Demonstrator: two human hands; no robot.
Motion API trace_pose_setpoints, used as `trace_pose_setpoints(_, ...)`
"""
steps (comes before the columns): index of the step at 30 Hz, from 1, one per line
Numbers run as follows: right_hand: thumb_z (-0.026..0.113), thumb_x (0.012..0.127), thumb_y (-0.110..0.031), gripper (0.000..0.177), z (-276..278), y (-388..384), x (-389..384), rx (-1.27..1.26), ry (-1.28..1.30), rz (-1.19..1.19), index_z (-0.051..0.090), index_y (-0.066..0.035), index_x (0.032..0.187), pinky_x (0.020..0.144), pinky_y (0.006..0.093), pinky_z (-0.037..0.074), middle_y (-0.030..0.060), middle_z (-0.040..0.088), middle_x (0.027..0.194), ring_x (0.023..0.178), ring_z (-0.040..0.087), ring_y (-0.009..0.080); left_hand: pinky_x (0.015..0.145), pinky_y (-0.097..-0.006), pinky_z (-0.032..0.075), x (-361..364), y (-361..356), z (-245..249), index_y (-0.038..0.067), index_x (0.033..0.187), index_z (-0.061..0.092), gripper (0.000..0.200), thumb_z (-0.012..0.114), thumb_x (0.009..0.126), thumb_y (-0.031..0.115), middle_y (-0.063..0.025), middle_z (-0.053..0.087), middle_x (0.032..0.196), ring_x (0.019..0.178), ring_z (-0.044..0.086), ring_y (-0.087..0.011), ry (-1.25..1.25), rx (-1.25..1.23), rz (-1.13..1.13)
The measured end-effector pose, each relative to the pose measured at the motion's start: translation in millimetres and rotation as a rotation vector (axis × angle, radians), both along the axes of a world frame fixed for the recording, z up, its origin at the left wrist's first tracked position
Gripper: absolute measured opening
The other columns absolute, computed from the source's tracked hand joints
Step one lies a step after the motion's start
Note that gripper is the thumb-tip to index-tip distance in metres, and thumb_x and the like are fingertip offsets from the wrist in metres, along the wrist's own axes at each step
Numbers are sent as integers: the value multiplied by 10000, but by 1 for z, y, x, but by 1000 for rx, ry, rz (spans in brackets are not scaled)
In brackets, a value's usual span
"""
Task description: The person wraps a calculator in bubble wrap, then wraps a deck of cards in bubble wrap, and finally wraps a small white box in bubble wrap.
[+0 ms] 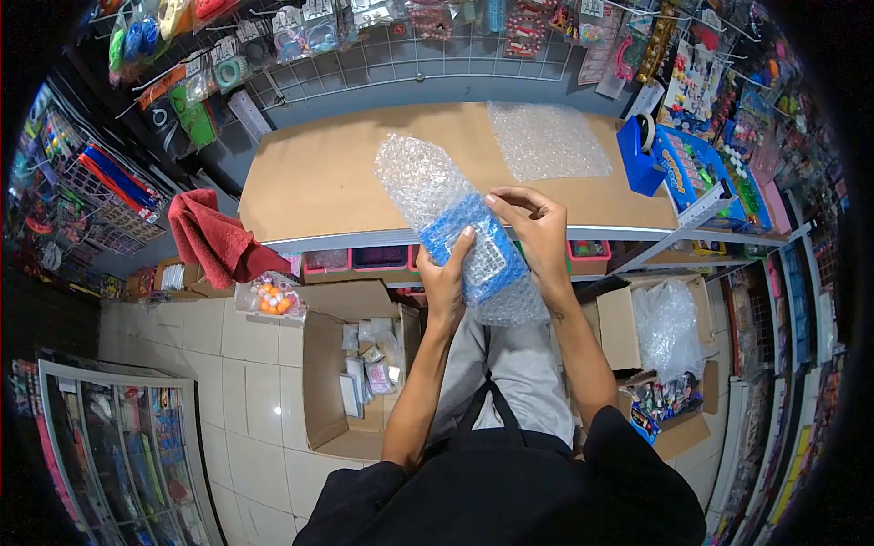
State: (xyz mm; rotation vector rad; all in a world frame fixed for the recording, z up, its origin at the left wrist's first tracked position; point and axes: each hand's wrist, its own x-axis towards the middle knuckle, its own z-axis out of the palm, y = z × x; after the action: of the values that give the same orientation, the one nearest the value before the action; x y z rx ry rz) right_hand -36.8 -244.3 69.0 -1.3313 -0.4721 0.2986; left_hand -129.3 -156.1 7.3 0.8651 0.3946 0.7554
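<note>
A flat blue package with a white label [484, 261] is inside clear bubble wrap [414, 177], tilted in front of me above my lap. The wrap extends past the package at its upper left and lower right ends. My left hand [444, 280] grips the left side, thumb lying across the front. At the upper right edge, my right hand [539, 232] has its fingers bent together against the wrap. The fingers under the package are hidden.
Another bubble wrap sheet [551, 141] lies on the brown shelf top [319, 177], beside a blue tape dispenser [642, 155]. Cardboard boxes [319, 382] stand on the floor both sides of me. A red cloth [214, 241] hangs at left. Packed racks surround the spot.
</note>
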Motion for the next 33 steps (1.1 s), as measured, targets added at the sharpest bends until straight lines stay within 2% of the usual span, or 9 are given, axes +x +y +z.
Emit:
trace_pose_setpoints(7,748,871,-51,185,-3,-4,6,65,156,43,725,45,1028,828,252,542,112,734,970,903,690,144,832,-282,528,0,-2,-2,-20,1147,614,344,766,872,121,-85,676,1047,894,649,-138,2,-1,-7)
trace_pose_setpoints(22,743,854,-24,216,-7,-11,9,90,111,-83,721,59,1053,858,250,503,103,740,976,917,673,132,840,-277,521,2,-5,-3,-21,1150,613,352,771,871,124,-86,678,1046,909,648,-138,37,61,-13)
trace_pose_setpoints(26,722,897,-152,202,-2,-24,22,60,77,-145,746,-38,1062,705,191,398,5,734,969,840,597,50,842,-280,519,1,-2,-8,-19,1153,614,357,775,870,127,-84,678,1046,907,647,-138,21,73,20)
trace_pose_setpoints(30,715,903,-161,217,3,-30,17,48,241,-33,739,-62,1095,689,193,384,-20,724,1016,837,595,40,837,-278,517,-3,-6,-7,-17,1163,608,363,773,873,125,-82,675,1049,903,641,-132,41,58,36)
trace_pose_setpoints(33,709,897,-122,212,3,-25,-2,70,295,7,742,-7,1072,854,194,436,48,737,1016,983,632,84,829,-276,521,1,-7,-9,-18,1169,598,368,768,874,121,-81,669,1053,900,641,-134,36,66,37)
